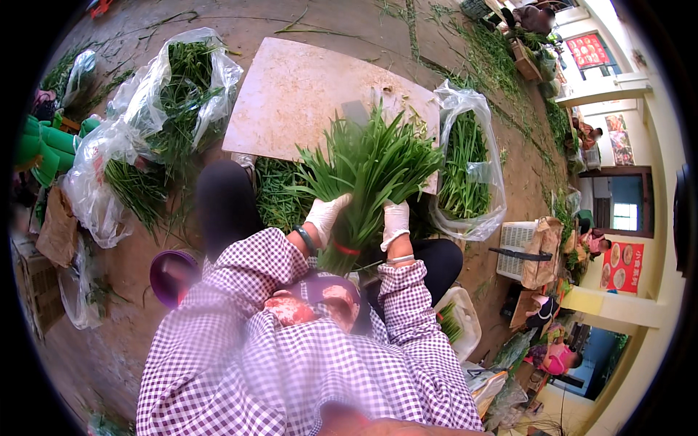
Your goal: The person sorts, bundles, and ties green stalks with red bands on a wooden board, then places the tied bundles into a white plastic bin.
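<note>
A thick bunch of flat-leaved garlic chives (374, 156) stands out in front of my lap, its leaves fanning away from me. Around its lower stalks runs a red band (345, 249). On the left side my left hand (329, 216), in a white glove, is closed round the bunch. My right hand (395, 220), also gloved in white, grips the leaves on the other side. The leaf tips overlap the near edge of a pale board (291, 94), where a grey flat piece (355, 112) lies partly behind them.
Clear plastic bags of greens flank the board, one at left (190, 73) and one at right (465, 163). Loose cut leaves (280, 192) lie below the board. A purple bucket (171, 277) stands left, a white crate (513, 251) right. Other people sit along the right wall.
</note>
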`<state>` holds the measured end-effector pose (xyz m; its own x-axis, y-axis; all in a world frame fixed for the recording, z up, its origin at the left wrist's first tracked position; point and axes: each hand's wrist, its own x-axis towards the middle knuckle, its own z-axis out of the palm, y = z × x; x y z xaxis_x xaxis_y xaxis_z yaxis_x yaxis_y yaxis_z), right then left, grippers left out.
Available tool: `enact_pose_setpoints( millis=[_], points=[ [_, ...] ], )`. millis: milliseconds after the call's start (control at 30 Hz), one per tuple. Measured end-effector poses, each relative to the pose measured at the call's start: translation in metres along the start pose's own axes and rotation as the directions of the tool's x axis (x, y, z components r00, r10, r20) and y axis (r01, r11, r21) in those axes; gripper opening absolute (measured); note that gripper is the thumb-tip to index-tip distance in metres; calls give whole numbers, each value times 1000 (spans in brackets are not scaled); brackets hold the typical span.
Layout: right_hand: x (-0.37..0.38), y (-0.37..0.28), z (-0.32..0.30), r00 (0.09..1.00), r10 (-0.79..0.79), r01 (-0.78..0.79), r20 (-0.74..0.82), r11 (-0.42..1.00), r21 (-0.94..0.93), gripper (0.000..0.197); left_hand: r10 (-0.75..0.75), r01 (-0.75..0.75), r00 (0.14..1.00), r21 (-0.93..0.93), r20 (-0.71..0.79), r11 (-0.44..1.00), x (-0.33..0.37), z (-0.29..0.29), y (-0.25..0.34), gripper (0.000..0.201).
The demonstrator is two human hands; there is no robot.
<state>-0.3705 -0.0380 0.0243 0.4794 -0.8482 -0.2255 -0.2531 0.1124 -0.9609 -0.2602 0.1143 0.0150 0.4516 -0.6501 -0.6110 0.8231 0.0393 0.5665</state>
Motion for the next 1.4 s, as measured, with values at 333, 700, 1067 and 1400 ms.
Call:
enact_pose_setpoints(
  millis=[333, 700, 1067, 1400],
  points=[
    [-24, -51, 3, 980, 186, -193, 65, 973, 130, 27, -104, 106, 983, -5, 148, 994, -16, 9, 23, 37],
    [-2, 3, -16, 952, 185, -224, 245, 964, 143, 32, 17, -57, 986, 233, 168, 971, -19, 13, 23, 45],
    [-67, -59, -48, 976, -9, 140, 218, 794, -592, 77, -168, 153, 984, -192, -66, 969, -9, 4, 43, 31],
    [-103, -41, -8, 923, 208, -51, 324, 900, -433, 80, -45, 54, 997, 147, -62, 988, -38, 48, 58, 67]
  ],
)
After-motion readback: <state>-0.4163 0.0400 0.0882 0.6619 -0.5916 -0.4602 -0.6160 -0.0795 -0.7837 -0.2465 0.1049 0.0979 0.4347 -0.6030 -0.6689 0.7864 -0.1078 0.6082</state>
